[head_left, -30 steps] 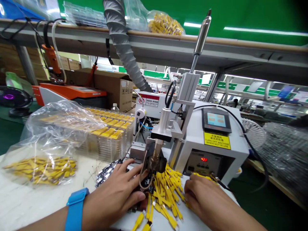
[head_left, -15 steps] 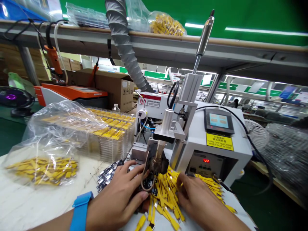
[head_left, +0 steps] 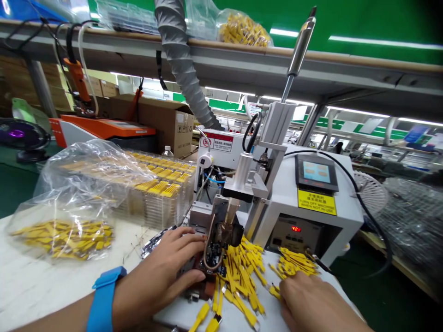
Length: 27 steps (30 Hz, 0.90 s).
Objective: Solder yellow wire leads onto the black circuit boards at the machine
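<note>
My left hand (head_left: 161, 272) lies with its fingers over a dark circuit board (head_left: 197, 272) and seems to hold it under the brass-coloured tip of a machine head (head_left: 230, 221). A curved copper-coloured wire (head_left: 209, 256) loops beside the fingertips. A blue wristband (head_left: 104, 299) circles my left wrist. My right hand (head_left: 308, 304) sits at the lower right, fingers curled, close to a heap of yellow-sleeved leads (head_left: 240, 281). A smaller bunch of these leads (head_left: 296, 263) lies beyond it. Whether my right hand holds anything cannot be seen.
A white bench machine (head_left: 311, 221) with a touch screen and yellow warning label stands behind the leads. A plastic bag of yellow parts (head_left: 62, 240) and stacked clear trays (head_left: 161, 205) lie left on the white bench (head_left: 31, 276). A grey duct (head_left: 176, 55) hangs above.
My right hand has drawn back toward me, off the heap, uncovering the smaller bunch of leads. My left hand stays on the board. The view has shifted slightly.
</note>
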{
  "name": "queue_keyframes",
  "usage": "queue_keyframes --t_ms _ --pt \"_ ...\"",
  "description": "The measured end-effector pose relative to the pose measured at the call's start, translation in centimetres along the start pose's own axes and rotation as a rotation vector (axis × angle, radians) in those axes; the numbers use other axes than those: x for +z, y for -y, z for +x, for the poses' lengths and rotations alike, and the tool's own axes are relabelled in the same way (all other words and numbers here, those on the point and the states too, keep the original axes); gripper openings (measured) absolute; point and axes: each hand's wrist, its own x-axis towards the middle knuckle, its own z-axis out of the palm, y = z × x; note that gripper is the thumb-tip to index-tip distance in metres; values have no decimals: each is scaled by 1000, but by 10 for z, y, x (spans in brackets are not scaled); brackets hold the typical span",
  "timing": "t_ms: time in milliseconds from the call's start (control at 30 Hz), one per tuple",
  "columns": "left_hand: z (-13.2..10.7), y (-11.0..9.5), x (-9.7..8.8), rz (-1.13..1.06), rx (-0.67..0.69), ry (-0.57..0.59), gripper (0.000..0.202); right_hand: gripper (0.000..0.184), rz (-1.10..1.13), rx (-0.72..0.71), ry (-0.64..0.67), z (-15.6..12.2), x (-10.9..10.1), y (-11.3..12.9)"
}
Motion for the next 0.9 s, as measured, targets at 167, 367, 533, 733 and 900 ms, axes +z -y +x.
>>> queue_keyframes --t_ms 167,367,533,733,900 --pt "0 3 -9 -8 71 3 15 38 -7 -47 -39 9 13 -1" --pt "0 4 -19 137 134 44 28 34 26 -55 -120 18 20 -3" --pt "-2 10 -22 239 96 28 27 35 48 3 -104 19 12 3" --pt "-3 -9 -29 130 24 -11 40 20 111 -29 -203 4 -1 -2" --pt "-3 -20 -17 100 26 -95 27 23 482 -603 -712 11 0 5"
